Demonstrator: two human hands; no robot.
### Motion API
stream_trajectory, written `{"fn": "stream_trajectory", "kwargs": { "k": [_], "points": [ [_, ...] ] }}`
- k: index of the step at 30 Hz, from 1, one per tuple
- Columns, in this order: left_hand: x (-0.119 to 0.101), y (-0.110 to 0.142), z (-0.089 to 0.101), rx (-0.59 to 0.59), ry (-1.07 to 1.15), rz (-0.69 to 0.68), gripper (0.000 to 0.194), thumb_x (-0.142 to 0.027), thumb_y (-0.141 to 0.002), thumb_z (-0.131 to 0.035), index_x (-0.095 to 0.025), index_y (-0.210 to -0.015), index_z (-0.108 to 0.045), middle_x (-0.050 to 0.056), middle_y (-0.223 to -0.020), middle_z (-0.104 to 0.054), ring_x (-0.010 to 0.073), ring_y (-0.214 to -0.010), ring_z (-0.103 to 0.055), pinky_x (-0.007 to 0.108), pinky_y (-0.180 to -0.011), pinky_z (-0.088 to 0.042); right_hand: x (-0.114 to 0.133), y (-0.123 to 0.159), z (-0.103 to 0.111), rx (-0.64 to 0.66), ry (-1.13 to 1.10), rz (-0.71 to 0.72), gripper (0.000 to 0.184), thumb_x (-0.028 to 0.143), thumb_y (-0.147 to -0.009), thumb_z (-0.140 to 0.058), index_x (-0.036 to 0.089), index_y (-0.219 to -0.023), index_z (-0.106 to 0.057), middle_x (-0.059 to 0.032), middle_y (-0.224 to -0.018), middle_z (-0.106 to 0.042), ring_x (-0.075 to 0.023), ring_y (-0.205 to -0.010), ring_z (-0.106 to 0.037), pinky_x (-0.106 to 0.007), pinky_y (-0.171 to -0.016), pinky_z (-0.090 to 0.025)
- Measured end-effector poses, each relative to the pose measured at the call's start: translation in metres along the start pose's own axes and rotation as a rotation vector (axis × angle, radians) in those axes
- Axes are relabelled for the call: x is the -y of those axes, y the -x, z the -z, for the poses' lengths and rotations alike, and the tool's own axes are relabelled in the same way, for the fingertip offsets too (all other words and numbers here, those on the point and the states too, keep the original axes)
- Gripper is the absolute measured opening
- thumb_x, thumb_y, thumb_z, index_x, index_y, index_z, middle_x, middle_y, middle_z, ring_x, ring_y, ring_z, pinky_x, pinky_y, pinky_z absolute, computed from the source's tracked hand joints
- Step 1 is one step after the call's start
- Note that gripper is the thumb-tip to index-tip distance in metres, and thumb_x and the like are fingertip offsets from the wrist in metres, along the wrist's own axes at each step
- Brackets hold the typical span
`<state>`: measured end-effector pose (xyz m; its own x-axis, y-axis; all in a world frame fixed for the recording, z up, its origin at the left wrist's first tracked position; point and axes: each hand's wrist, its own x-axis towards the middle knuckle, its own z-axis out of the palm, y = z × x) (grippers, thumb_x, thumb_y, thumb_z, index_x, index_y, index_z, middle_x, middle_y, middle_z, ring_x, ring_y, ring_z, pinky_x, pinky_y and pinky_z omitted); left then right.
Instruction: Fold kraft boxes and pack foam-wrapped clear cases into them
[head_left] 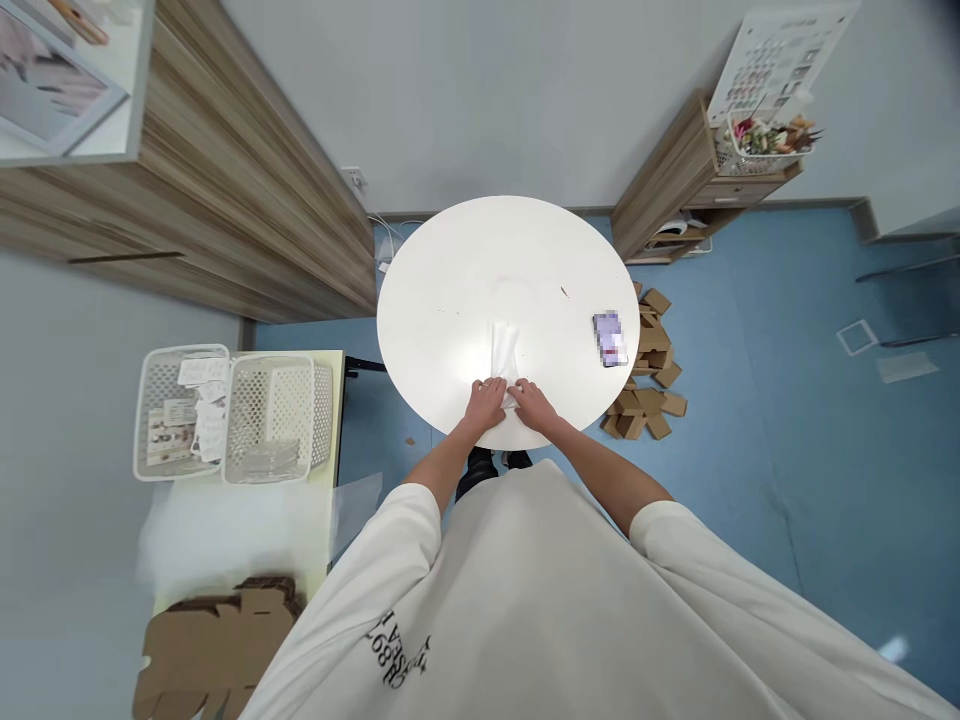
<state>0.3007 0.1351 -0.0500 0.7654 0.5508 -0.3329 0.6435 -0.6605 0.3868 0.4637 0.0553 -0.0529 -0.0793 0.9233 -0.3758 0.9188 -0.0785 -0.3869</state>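
A thin white sheet (505, 350), narrow and folded, lies near the front edge of the round white table (480, 250). Whether it is paper or soft plastic I cannot tell. My left hand (486, 403) is on its near left part, fingers together and pressed onto it. From the right, my right hand (534, 406) grips the near end with thumb and fingers bent. The two hands are close together, with part of the sheet between them. Its far end spreads flat on the tabletop, beyond my fingers.
A purple phone-like item (610, 338), blurred, lies at the table's right. Small cardboard boxes (645, 400) are piled on the floor there. White baskets (268, 420) stand on a side table at left, with flattened cardboard (214, 650) nearer. A wooden cabinet (247, 150) rises behind left.
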Motion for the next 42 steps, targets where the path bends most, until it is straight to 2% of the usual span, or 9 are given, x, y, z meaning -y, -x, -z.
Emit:
{"fn": "stream_trajectory", "kwargs": {
  "k": [4, 10, 17, 22, 27, 31, 34, 37, 42],
  "points": [
    [-0.002, 0.013, 0.003, 0.072, 0.04, -0.002, 0.07, -0.021, -0.078, -0.061, -0.019, -0.145, -0.041, 0.014, -0.145, -0.054, 0.0312, -0.135, -0.046, 0.047, -0.112, -0.027, 0.01, 0.009, 0.004, 0.037, 0.106, 0.06, 0.045, 0.009, -0.089, -0.056, 0.02, -0.133, -0.056, -0.015, -0.129, -0.055, -0.0296, -0.111, -0.054, -0.04, -0.094, -0.045],
    [0.007, 0.007, 0.017, 0.176, 0.233, 0.061, 0.05, -0.034, -0.084, -0.06, -0.022, -0.133, -0.055, 0.01, -0.146, -0.054, 0.0293, -0.132, -0.052, 0.042, -0.11, -0.037, 0.007, 0.001, 0.029, 0.131, 0.058, 0.097, 0.03, 0.022, -0.098, -0.055, 0.019, -0.127, -0.06, -0.0127, -0.123, -0.058, -0.0257, -0.106, -0.058, -0.035, -0.088, -0.046],
    [0.012, 0.002, 0.013, -0.009, 0.659, 0.355, 0.036, -0.036, -0.1, -0.039, -0.022, -0.129, -0.056, 0.009, -0.127, -0.067, 0.0244, -0.115, -0.063, 0.036, -0.097, -0.049, 0.005, -0.031, 0.05, 0.135, -0.059, -0.037, 0.027, 0.025, -0.105, -0.044, 0.018, -0.126, -0.06, -0.0122, -0.119, -0.061, -0.0224, -0.099, -0.062, -0.03, -0.078, -0.045],
    [0.008, 0.002, 0.003, -0.122, 0.761, 0.379, 0.06, -0.028, -0.097, -0.048, -0.02, -0.153, -0.028, 0.014, -0.143, -0.056, 0.0258, -0.125, -0.059, 0.039, -0.099, -0.05, 0.003, -0.056, 0.046, 0.116, -0.098, -0.172, 0.026, 0.025, -0.105, -0.045, 0.019, -0.128, -0.056, -0.0128, -0.117, -0.061, -0.023, -0.097, -0.062, -0.03, -0.078, -0.045],
    [0.005, 0.001, 0.0, -0.11, 0.624, 0.301, 0.08, -0.022, -0.093, -0.049, -0.02, -0.162, -0.008, 0.017, -0.16, -0.034, 0.0301, -0.138, -0.046, 0.043, -0.106, -0.045, 0.003, -0.068, 0.037, 0.037, -0.14, -0.283, 0.03, 0.028, -0.104, -0.045, 0.023, -0.134, -0.051, -0.0126, -0.123, -0.055, -0.0219, -0.09, -0.063, -0.03, -0.075, -0.047],
    [0.006, -0.006, 0.002, -0.039, 0.396, 0.315, 0.078, -0.018, -0.091, -0.046, -0.016, -0.162, -0.015, 0.02, -0.153, -0.041, 0.0338, -0.138, -0.044, 0.048, -0.107, -0.043, 0.005, -0.07, 0.031, -0.054, -0.161, -0.334, 0.038, 0.027, -0.102, -0.048, 0.023, -0.139, -0.044, -0.0142, -0.135, -0.047, -0.0206, -0.084, -0.063, -0.032, -0.07, -0.048],
    [0.011, -0.012, 0.003, -0.091, 0.196, 0.262, 0.074, -0.011, -0.088, -0.042, -0.012, -0.16, -0.023, 0.02, -0.159, -0.035, 0.0348, -0.144, -0.036, 0.05, -0.112, -0.037, 0.006, -0.064, 0.028, -0.076, -0.15, -0.327, 0.037, 0.024, -0.101, -0.046, 0.023, -0.138, -0.043, -0.0139, -0.14, -0.044, -0.0194, -0.082, -0.063, -0.032, -0.069, -0.048],
    [0.017, -0.016, 0.002, -0.148, 0.063, 0.156, 0.073, -0.007, -0.088, -0.039, -0.012, -0.159, -0.025, 0.018, -0.163, -0.031, 0.0323, -0.149, -0.029, 0.049, -0.117, -0.029, 0.007, -0.053, 0.026, -0.058, -0.12, -0.249, 0.037, 0.017, -0.1, -0.041, 0.023, -0.136, -0.046, -0.0128, -0.141, -0.045, -0.0218, -0.094, -0.062, -0.033, -0.074, -0.05],
    [0.029, -0.026, 0.0, -0.135, 0.02, 0.099, 0.071, -0.01, -0.089, -0.04, -0.014, -0.159, -0.027, 0.018, -0.158, -0.04, 0.032, -0.146, -0.036, 0.05, -0.118, -0.026, 0.004, -0.042, 0.022, -0.045, -0.071, -0.131, 0.051, 0.013, -0.092, -0.053, 0.018, -0.142, -0.042, -0.0157, -0.148, -0.04, -0.0271, -0.118, -0.053, -0.038, -0.094, -0.048]
  ]
}}
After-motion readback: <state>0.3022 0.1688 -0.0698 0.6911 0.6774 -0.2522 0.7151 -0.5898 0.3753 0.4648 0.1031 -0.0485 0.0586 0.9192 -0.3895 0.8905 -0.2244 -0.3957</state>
